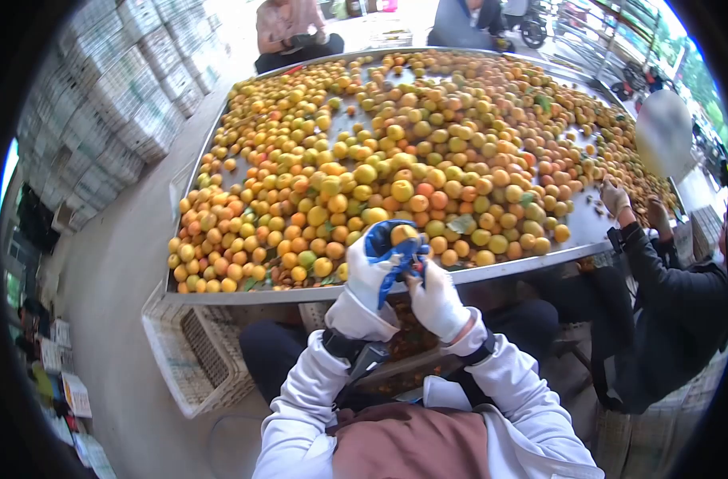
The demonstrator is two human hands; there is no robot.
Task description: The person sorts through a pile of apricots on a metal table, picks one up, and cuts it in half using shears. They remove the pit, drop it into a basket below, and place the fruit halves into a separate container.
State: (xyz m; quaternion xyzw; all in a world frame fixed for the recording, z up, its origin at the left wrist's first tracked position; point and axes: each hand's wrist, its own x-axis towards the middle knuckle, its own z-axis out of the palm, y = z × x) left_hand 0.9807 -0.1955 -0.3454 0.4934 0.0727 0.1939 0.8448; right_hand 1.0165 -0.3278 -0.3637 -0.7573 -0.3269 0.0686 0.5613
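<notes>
My left hand (370,275), in a white glove with a blue-coated palm, is closed around a yellow-orange apricot (403,234) just above the table's near edge. Close against it, my right hand (439,303) in a white glove has its fingers pinched on a small dark tool (417,263) with blue and red parts. Its exact kind is too small to tell. Both hands nearly touch, and the tool is beside the held apricot. Loose apricots (316,215) lie piled just beyond my hands.
A metal-rimmed table (300,296) holds the fruit and some leaves. Below its left corner stands a pale plastic crate (190,351). A person's gloved hand (615,199) works at the right; other people sit at the far side. Stacked crates (100,88) rise at the left.
</notes>
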